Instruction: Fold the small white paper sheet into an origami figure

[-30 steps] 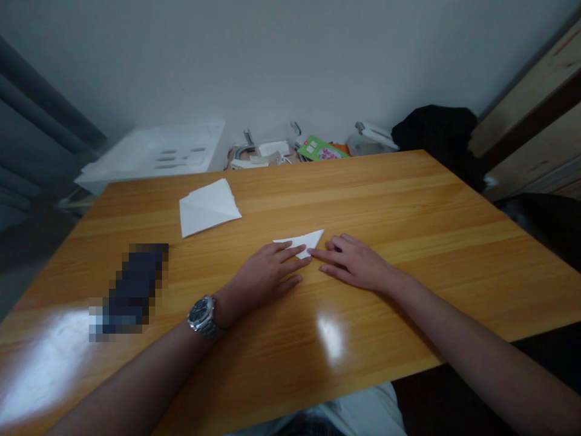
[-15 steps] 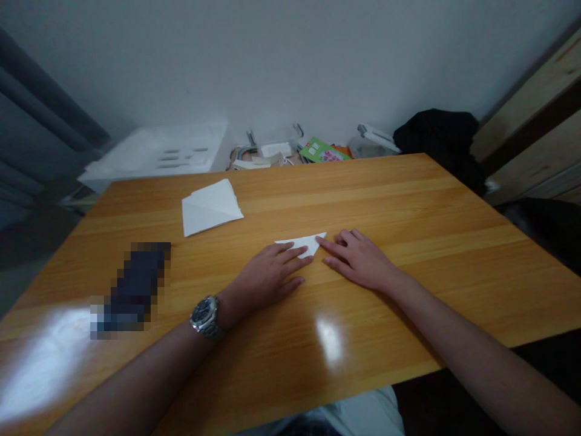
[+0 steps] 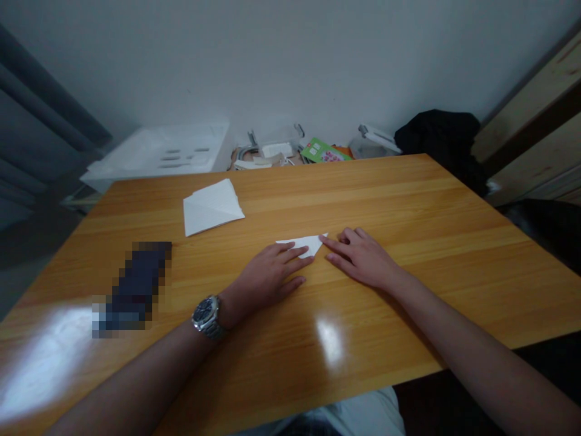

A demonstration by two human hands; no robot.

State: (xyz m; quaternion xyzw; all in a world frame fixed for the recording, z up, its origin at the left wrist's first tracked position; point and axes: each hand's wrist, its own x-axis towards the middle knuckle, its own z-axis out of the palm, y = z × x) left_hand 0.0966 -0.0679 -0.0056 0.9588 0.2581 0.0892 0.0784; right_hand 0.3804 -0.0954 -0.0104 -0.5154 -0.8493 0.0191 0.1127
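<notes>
A small folded white paper lies flat near the middle of the wooden table. Spread fingers of my left hand rest on its left and near part, covering some of it; a metal watch is on that wrist. My right hand is at the paper's right end, with the index fingertip touching it and the thumb stretched out on the table side. The other right fingers are curled. Neither hand grips the paper.
White paper sheets lie at the back left. A pixelated dark object is on the left. Beyond the far edge are a white foam tray, a green booklet and black cloth.
My right hand has shifted very slightly to the right along the paper's right end. My left hand stays on the paper.
</notes>
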